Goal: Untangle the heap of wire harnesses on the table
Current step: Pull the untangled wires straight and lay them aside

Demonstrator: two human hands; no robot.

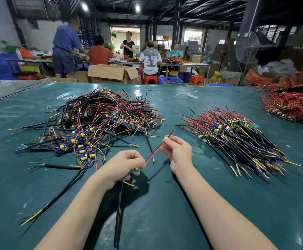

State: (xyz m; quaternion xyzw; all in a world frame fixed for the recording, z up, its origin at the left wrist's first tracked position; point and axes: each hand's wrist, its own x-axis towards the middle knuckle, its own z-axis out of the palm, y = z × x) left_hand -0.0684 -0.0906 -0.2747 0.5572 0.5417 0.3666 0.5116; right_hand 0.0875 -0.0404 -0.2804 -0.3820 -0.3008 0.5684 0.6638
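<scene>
Head view: glossy green table cover point(165, 213) is glaring under warehouse lights. Tangled heap of wire harnesses point(96, 120) is sitting left of centre, combed-out pile point(237, 136) lying right, red-wire heap point(291, 103) at far right edge. Left hand point(123, 165) is gripping one harness's small board point(137, 169); right hand point(178, 152) is pinching its red-black lead point(158, 149), raised between the piles. Beyond, workers point(100, 55) are working at benches behind an open carton point(111, 73); pedestal fan point(247, 46) standing right.
</scene>
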